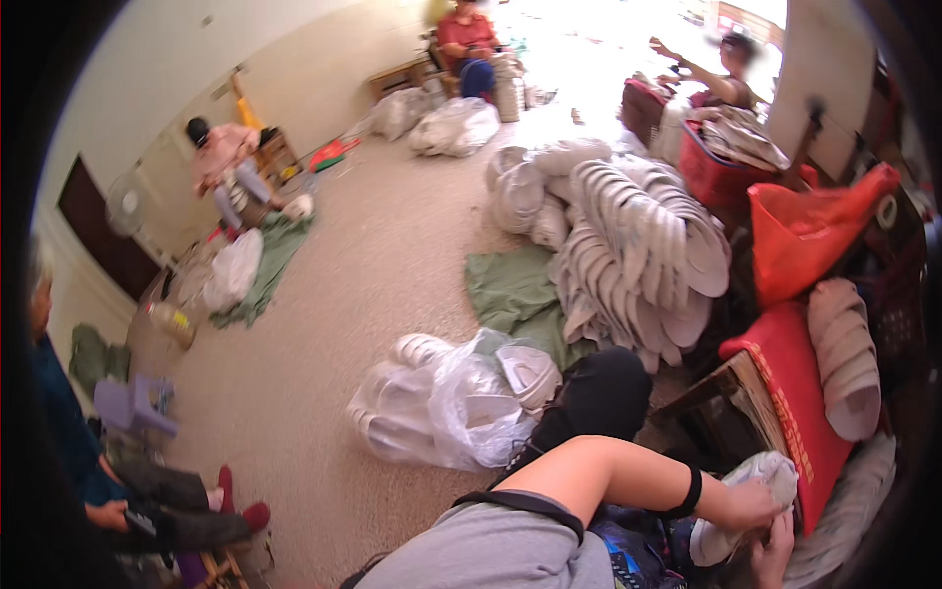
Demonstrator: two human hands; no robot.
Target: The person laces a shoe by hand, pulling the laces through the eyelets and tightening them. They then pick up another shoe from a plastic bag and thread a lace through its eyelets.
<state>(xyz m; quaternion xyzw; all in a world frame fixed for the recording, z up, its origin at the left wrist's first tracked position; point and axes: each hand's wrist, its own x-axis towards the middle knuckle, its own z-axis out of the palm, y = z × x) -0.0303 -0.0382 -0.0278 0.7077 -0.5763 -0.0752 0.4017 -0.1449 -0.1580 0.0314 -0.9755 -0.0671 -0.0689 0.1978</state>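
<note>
Left fingers (766,503) pinching one white shoe (772,473); right fingers (781,533), cannot tell; one orange bag (812,240), one purple stool (130,401).

Whitish shoe (771,473), soft-looking, crumpled at its upper end, tilted, partly covered, at lower right

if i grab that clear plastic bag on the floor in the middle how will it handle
The clear plastic bag would likely sag and change shape, since its thin film looks wrinkled. Its load may feel lumpy and shift, as white shoe parts bulge and show through. It seems unlikely to roll, lying spread out on the floor.
</note>
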